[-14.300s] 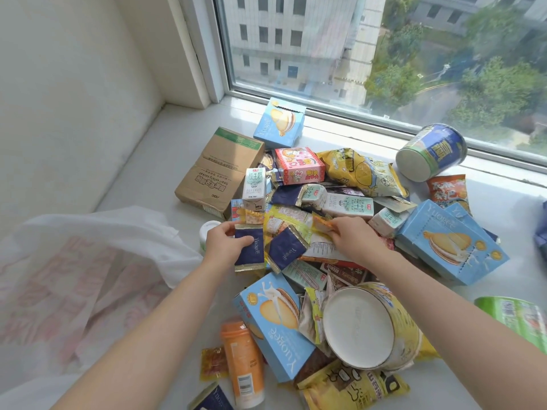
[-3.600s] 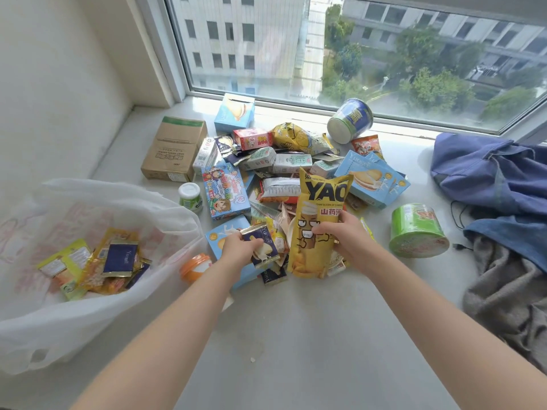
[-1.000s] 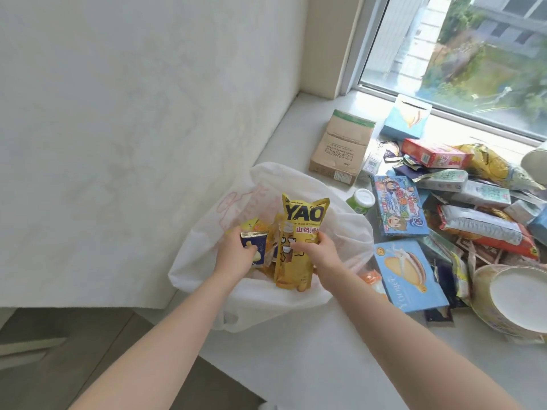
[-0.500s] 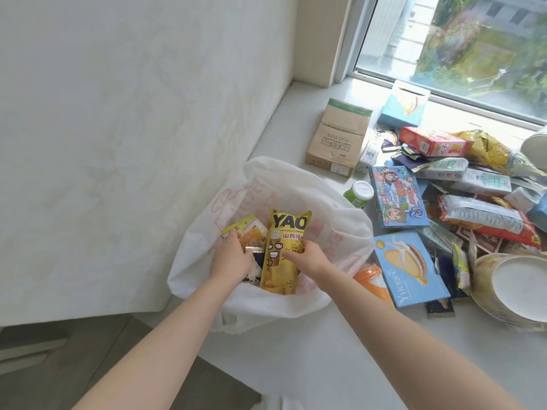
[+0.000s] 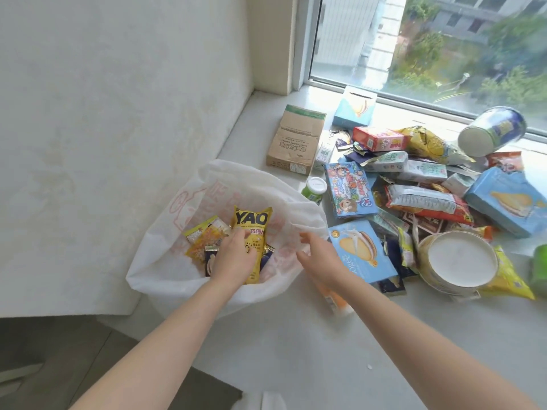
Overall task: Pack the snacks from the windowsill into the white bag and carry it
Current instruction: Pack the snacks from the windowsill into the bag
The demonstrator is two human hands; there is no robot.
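My left hand [image 5: 235, 257] is down inside the white bag [image 5: 165, 270], which sits open-mouthed at the left centre of the frame on the near end of the windowsill [image 5: 296, 350], against the pale wall. The hand lies on the middle of the yellow pouch [image 5: 251, 220], with the fingers bent down over it. I cannot tell whether they clasp the pouch or only press on it, since the back of the hand hides the fingertips. The pouch lies in the bag with its printed top pointing up the frame, and small yellow packets [image 5: 204, 235] lie just left of it, with a dark one partly under my hand. My right hand [image 5: 318, 257] hovers over the bag's right rim with its fingers loosely spread, holding nothing. Just right of that hand a blue biscuit box [image 5: 361, 250] lies flat, and an orange bottle [image 5: 334, 300] shows partly from under my right forearm. The rest of the snacks are heaped across the right half of the frame. There is a cartoon-printed blue box [image 5: 349, 190] with a green-capped little bottle [image 5: 315, 187] beside it, and a brown cardboard box [image 5: 296, 140] above them. A red box [image 5: 379, 139] and a light blue box [image 5: 356, 106] sit near the window frame. A blue can [image 5: 494, 130] lies on its side at the upper right. A big tub with a white lid [image 5: 461, 261] rests at the lower right of the pile.
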